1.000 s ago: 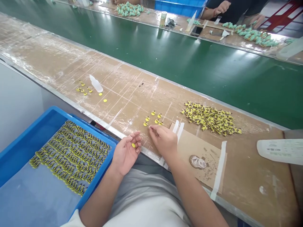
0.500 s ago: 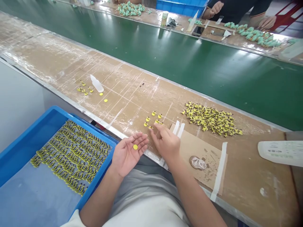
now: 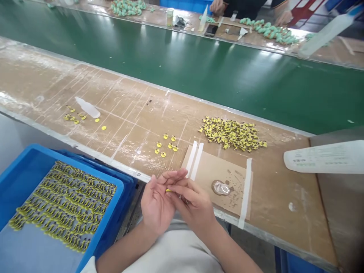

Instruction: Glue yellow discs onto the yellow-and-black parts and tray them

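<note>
Palm up, my left hand (image 3: 159, 204) is open with its fingers stretched out, near the table's front edge. My right hand (image 3: 193, 203) pinches a small yellow disc (image 3: 168, 190) between thumb and fingertips, over the left palm. Beyond the hands, several yellow discs with small dark-and-yellow figures (image 3: 165, 136) stand on the brown table. A pile of loose yellow and dark pieces (image 3: 233, 133) lies farther right. On the taped cardboard (image 3: 204, 170) sits a clear glue puddle (image 3: 221, 187).
A blue tray (image 3: 121, 189) at the left holds rows of yellow pieces. A white bottle (image 3: 87, 107) lies at the table's left, near more discs. A green belt (image 3: 176, 64) runs behind. Another person's hand (image 3: 218, 7) is across it. A large white bottle (image 3: 324, 156) lies right.
My right hand has moved from the discs on the table to my left palm and now grips the yellow disc that lay there. The view has shifted to the right.
</note>
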The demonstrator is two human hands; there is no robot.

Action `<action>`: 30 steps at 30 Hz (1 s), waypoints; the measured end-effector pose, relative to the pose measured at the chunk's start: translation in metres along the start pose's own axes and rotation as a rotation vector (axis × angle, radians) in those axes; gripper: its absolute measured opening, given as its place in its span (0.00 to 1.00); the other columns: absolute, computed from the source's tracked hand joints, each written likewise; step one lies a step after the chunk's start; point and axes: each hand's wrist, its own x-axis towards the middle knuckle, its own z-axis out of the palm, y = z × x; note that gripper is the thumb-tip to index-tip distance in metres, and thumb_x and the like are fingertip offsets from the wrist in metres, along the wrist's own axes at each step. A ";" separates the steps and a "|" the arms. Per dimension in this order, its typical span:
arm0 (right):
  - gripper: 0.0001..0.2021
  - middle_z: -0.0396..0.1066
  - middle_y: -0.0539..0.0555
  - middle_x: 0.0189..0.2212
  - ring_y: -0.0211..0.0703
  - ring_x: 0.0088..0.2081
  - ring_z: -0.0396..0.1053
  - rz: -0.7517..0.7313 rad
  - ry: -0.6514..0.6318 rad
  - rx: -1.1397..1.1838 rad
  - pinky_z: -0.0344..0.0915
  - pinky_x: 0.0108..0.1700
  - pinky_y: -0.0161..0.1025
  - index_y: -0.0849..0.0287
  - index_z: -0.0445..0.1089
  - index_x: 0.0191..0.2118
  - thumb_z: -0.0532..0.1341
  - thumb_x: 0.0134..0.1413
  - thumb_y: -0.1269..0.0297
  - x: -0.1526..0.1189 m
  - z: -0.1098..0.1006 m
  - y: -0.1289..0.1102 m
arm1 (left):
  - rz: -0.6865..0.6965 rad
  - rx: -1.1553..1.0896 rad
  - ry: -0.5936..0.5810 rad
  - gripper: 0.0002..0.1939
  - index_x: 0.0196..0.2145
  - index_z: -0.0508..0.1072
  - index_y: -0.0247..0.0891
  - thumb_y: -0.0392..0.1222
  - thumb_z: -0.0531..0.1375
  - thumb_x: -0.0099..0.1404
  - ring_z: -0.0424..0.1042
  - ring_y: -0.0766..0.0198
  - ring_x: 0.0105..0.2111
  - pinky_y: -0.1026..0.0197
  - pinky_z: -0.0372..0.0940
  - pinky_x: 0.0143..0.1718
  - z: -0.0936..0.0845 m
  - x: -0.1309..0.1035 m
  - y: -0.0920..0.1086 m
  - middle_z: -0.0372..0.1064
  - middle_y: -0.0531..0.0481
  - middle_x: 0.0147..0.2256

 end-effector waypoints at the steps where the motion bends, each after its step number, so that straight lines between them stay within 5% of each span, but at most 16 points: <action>1: 0.10 0.73 0.54 0.37 0.37 0.38 0.73 -0.009 0.007 0.024 0.71 0.39 0.34 0.54 0.74 0.42 0.61 0.57 0.74 -0.002 -0.006 -0.002 | -0.010 0.056 -0.008 0.26 0.43 0.78 0.33 0.51 0.45 0.70 0.66 0.50 0.57 0.50 0.52 0.63 0.001 0.000 -0.003 0.73 0.37 0.50; 4: 0.11 0.75 0.54 0.38 0.39 0.40 0.74 -0.026 0.008 0.074 0.71 0.43 0.35 0.55 0.75 0.41 0.62 0.56 0.76 -0.008 -0.026 -0.011 | -0.044 0.322 -0.019 0.18 0.46 0.78 0.36 0.44 0.51 0.69 0.67 0.52 0.55 0.51 0.57 0.59 -0.002 0.001 -0.011 0.72 0.39 0.51; 6: 0.08 0.76 0.51 0.31 0.36 0.31 0.73 0.050 0.069 0.089 0.71 0.35 0.32 0.56 0.75 0.39 0.65 0.53 0.74 -0.012 -0.040 -0.015 | -0.036 0.527 -0.057 0.14 0.45 0.79 0.39 0.41 0.56 0.67 0.67 0.53 0.53 0.54 0.60 0.56 -0.008 0.003 -0.014 0.72 0.40 0.50; 9: 0.09 0.73 0.47 0.20 0.29 0.17 0.62 0.386 0.144 0.264 0.61 0.19 0.28 0.59 0.73 0.31 0.72 0.42 0.68 -0.017 -0.060 -0.017 | -0.024 0.686 -0.201 0.11 0.41 0.81 0.41 0.42 0.61 0.64 0.68 0.54 0.48 0.55 0.64 0.49 -0.015 0.006 -0.017 0.69 0.41 0.45; 12: 0.23 0.76 0.49 0.23 0.29 0.14 0.59 0.760 -0.002 0.630 0.56 0.12 0.26 0.59 0.68 0.35 0.76 0.32 0.64 -0.017 -0.079 -0.012 | -0.102 0.723 -0.357 0.11 0.40 0.82 0.42 0.46 0.63 0.62 0.67 0.56 0.41 0.54 0.66 0.43 -0.015 0.008 -0.019 0.65 0.42 0.39; 15: 0.33 0.76 0.48 0.22 0.30 0.13 0.60 0.888 -0.124 0.799 0.56 0.10 0.25 0.58 0.63 0.41 0.78 0.25 0.65 -0.015 -0.091 -0.007 | -0.132 0.754 -0.460 0.12 0.39 0.82 0.43 0.49 0.65 0.59 0.66 0.57 0.39 0.53 0.65 0.42 -0.009 0.008 -0.023 0.62 0.43 0.37; 18: 0.37 0.75 0.46 0.21 0.29 0.13 0.60 0.903 -0.106 0.832 0.55 0.10 0.24 0.59 0.63 0.46 0.78 0.25 0.65 -0.014 -0.095 -0.007 | -0.102 0.746 -0.453 0.13 0.38 0.83 0.44 0.49 0.67 0.57 0.65 0.58 0.39 0.54 0.65 0.43 -0.002 0.009 -0.031 0.61 0.45 0.37; 23: 0.38 0.77 0.49 0.25 0.35 0.17 0.66 0.813 0.021 0.788 0.61 0.14 0.29 0.59 0.64 0.51 0.76 0.31 0.58 -0.015 -0.094 -0.006 | -0.090 0.570 -0.267 0.10 0.35 0.82 0.44 0.47 0.68 0.55 0.68 0.65 0.32 0.61 0.68 0.37 0.008 0.017 -0.045 0.65 0.48 0.37; 25: 0.28 0.76 0.51 0.25 0.38 0.20 0.69 0.689 0.153 0.554 0.64 0.18 0.32 0.60 0.69 0.46 0.73 0.39 0.53 -0.010 -0.102 0.004 | -0.078 0.477 -0.151 0.10 0.35 0.81 0.44 0.46 0.69 0.54 0.69 0.69 0.29 0.65 0.68 0.31 0.012 0.023 -0.047 0.69 0.48 0.36; 28: 0.14 0.75 0.52 0.24 0.39 0.24 0.69 0.466 0.470 -0.121 0.67 0.29 0.37 0.59 0.74 0.34 0.66 0.50 0.52 0.009 -0.126 0.033 | -0.040 0.415 0.003 0.13 0.36 0.81 0.43 0.43 0.71 0.51 0.71 0.70 0.28 0.70 0.68 0.27 0.018 0.034 -0.045 0.75 0.48 0.35; 30: 0.12 0.77 0.53 0.31 0.42 0.31 0.72 0.366 0.505 -0.403 0.67 0.37 0.39 0.57 0.75 0.39 0.62 0.56 0.54 0.028 -0.142 0.058 | -0.012 0.427 0.067 0.15 0.36 0.81 0.41 0.39 0.73 0.49 0.74 0.70 0.29 0.73 0.69 0.27 0.020 0.040 -0.043 0.76 0.48 0.36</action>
